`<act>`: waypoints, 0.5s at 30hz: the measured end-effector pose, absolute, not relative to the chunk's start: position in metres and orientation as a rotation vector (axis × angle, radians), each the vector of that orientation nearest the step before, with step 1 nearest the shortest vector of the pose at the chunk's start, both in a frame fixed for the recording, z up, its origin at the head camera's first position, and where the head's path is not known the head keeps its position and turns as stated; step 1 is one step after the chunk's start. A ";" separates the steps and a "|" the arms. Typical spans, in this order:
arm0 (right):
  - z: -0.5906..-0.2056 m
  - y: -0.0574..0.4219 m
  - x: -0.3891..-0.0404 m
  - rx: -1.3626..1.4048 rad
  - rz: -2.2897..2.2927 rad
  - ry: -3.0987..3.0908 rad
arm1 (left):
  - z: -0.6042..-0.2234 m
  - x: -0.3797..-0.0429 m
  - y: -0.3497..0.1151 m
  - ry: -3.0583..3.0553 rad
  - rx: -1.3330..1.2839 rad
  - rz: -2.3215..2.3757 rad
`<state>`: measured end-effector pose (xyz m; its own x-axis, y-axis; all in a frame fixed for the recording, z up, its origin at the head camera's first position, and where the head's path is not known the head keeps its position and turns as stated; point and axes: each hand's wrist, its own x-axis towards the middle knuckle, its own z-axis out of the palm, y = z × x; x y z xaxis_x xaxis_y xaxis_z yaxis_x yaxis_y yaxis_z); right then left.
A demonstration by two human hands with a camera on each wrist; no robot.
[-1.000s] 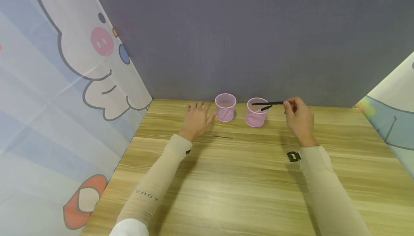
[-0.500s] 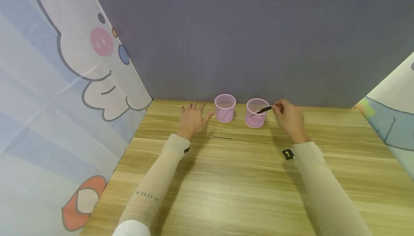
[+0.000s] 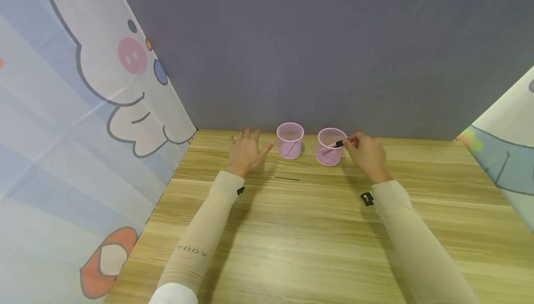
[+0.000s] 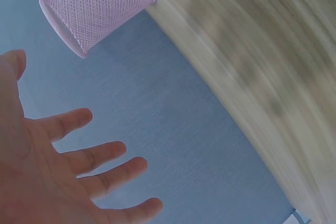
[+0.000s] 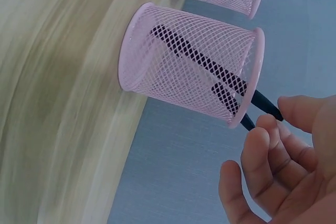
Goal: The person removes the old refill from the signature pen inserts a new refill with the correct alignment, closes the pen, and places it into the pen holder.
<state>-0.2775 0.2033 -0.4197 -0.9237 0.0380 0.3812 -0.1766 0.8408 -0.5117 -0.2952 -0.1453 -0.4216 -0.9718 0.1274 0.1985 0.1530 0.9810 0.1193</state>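
Note:
Two pink mesh pen cups stand upright near the back of the table. My right hand (image 3: 368, 156) is at the rim of the right cup (image 5: 191, 59), where thumb and fingertips pinch the top end of a black pen (image 5: 265, 103). Most of that pen slants down inside the mesh. A second pen (image 5: 248, 122) with a black end leans in the same cup. Beside the left cup (image 3: 290, 142) my left hand (image 3: 245, 152) has its fingers straight and spread, holding nothing. A thin dark stick (image 3: 294, 144) leans inside that left cup.
Another thin dark stick (image 3: 287, 178) lies on the wooden table (image 3: 292, 239), in front of the left cup. A grey panel (image 3: 317, 53) rises behind the table. Cartoon-printed cloth (image 3: 62, 155) hangs at the left side, with more at the right.
My right hand has moved left and lowered the black pen from across the rim to inside the right cup. The left hand has shifted slightly left, away from the left cup.

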 end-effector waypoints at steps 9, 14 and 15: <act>-0.423 0.212 -0.272 0.073 0.822 -2.660 | -0.417 -0.298 -0.150 -2.964 -0.175 -0.203; -0.428 0.220 -0.268 0.072 0.818 -2.672 | -0.418 -0.297 -0.153 -2.964 -0.161 -0.219; -0.429 0.222 -0.268 0.074 0.810 -2.678 | -0.418 -0.297 -0.153 -2.961 -0.159 -0.223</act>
